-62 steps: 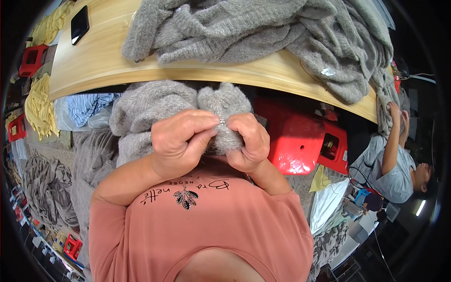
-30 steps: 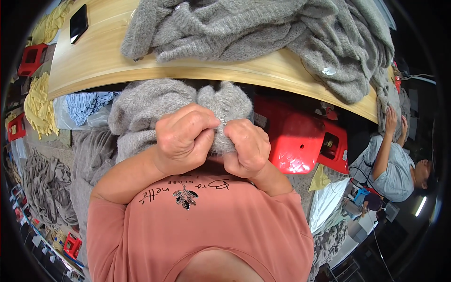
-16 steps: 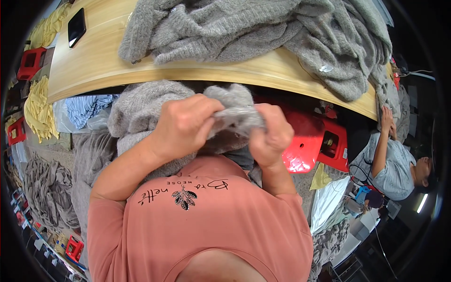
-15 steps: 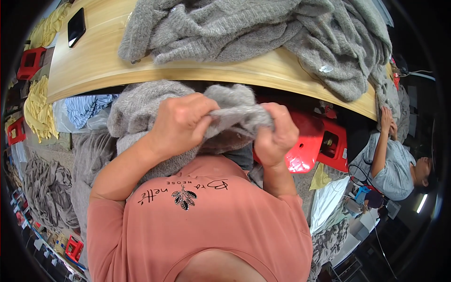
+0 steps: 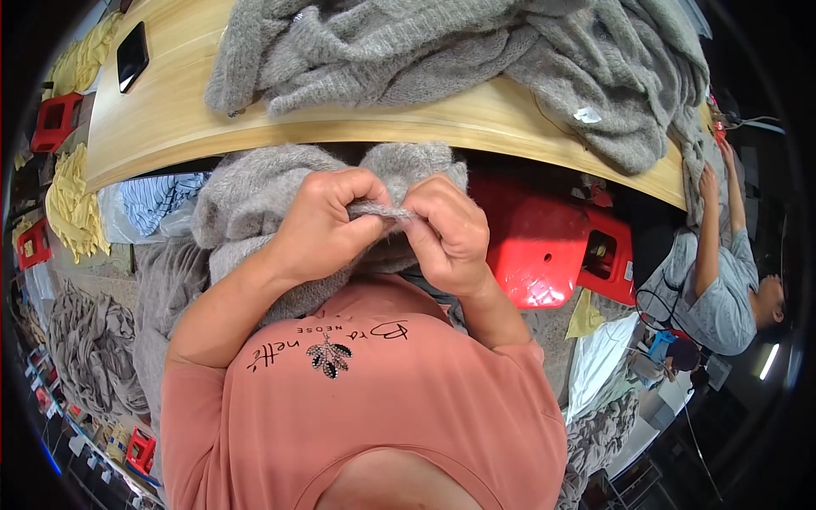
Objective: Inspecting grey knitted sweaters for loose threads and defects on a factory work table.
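A fuzzy grey knitted garment (image 5: 263, 183) lies bunched in my lap, below the table's near edge. My left hand (image 5: 331, 223) pinches a folded edge of it between thumb and fingers. Close beside it, my right hand (image 5: 448, 231) grips the same edge, with the thumb and fingertips pressed together. Only a short strip of knit shows between the two hands. The rest of the garment hangs beneath and behind them, partly hidden by my hands and forearms.
On the wooden table (image 5: 170, 110) lie a heap of grey knitwear (image 5: 382, 59) and a black phone (image 5: 133, 56). A red stool (image 5: 540, 246) stands to the right. Beyond it, a co-worker (image 5: 714, 272) reaches toward grey knits. Yellow cloth (image 5: 75, 204) hangs at left.
My right hand has moved left, close to my left hand, and the stretched knit between them is now a short pinched strip. The co-worker's arm has reached farther up along the table.
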Motion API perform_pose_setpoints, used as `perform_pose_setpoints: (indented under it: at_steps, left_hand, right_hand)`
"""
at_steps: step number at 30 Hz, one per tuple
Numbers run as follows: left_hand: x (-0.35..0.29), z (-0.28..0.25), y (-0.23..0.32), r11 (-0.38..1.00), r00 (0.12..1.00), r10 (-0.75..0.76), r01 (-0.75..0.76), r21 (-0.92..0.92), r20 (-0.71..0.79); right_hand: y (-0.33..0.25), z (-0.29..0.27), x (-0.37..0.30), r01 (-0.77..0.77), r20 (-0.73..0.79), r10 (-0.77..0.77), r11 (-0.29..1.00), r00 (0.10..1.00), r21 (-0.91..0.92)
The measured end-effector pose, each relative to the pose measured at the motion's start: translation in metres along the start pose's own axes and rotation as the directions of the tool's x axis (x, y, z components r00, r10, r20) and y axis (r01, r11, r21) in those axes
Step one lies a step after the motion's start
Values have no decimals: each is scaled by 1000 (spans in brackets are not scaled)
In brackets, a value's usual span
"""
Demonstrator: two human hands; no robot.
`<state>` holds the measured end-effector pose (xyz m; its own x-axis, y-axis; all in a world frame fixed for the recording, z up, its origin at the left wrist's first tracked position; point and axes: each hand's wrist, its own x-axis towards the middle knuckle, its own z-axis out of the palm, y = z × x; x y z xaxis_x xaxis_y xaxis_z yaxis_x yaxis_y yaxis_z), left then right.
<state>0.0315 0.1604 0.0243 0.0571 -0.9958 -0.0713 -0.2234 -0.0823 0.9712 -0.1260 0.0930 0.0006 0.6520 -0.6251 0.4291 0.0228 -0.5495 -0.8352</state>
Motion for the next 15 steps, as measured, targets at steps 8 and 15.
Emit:
perform_pose_setpoints:
  at_steps: [8,15]
  left_hand:
    - [2,6,-12,705,956,-281,266,-657,85]
    - [1,7,-4,939,972,-234,233,-253,27]
  right_hand:
    - [4,5,0,-183,-130,205,970,970,158]
    - [4,0,0,-86,17,84,992,996,97]
